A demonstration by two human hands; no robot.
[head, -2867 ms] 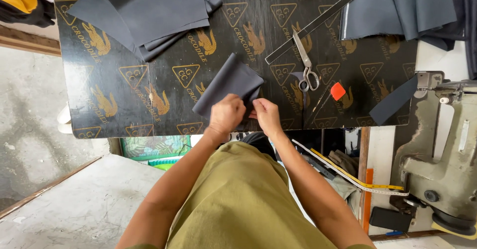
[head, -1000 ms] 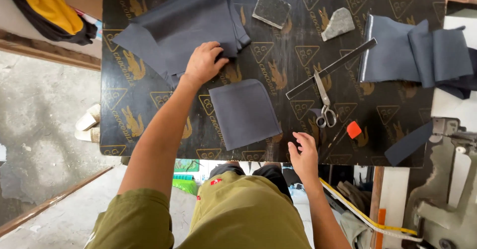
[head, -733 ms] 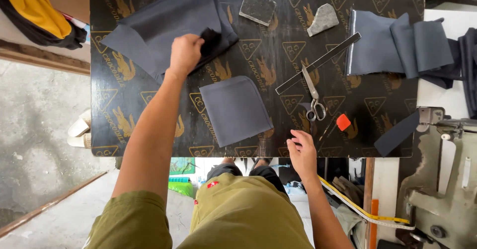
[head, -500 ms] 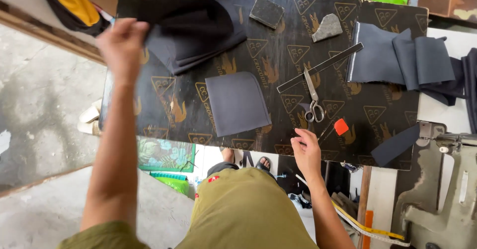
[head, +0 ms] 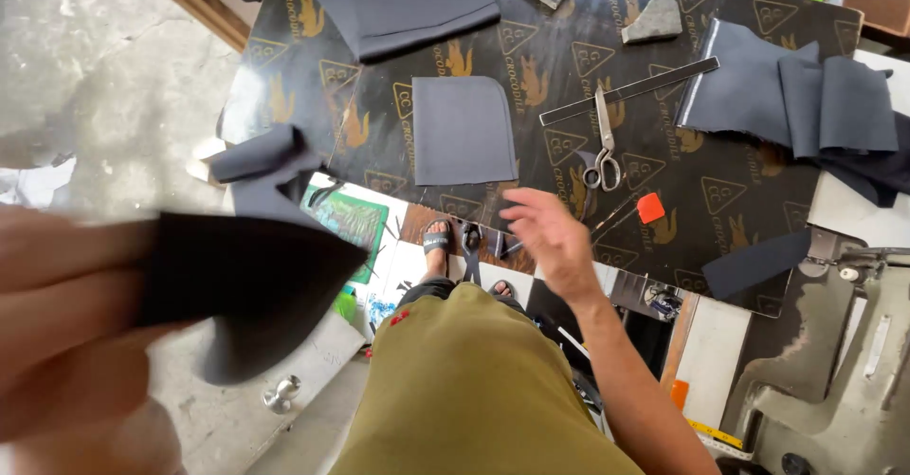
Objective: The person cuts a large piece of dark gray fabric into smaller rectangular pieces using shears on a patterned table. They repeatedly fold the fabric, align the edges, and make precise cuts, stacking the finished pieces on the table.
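The left hand (head: 66,323), blurred and close to the camera, pinches a dark grey fabric piece (head: 256,285) between fingers and thumb, off the counter's left edge. The right hand (head: 550,238) hovers spread, fingers loose, over the counter's (head: 739,200) near edge. Beside it lies a pocket-shaped grey piece (head: 463,131). Scissors (head: 604,143) and a metal ruler (head: 630,91) rest just right of that piece.

You look down on a black patterned table (head: 758,200) at upper centre, bare grey concrete floor (head: 114,86) at left, a sewing machine (head: 834,371) at lower right.
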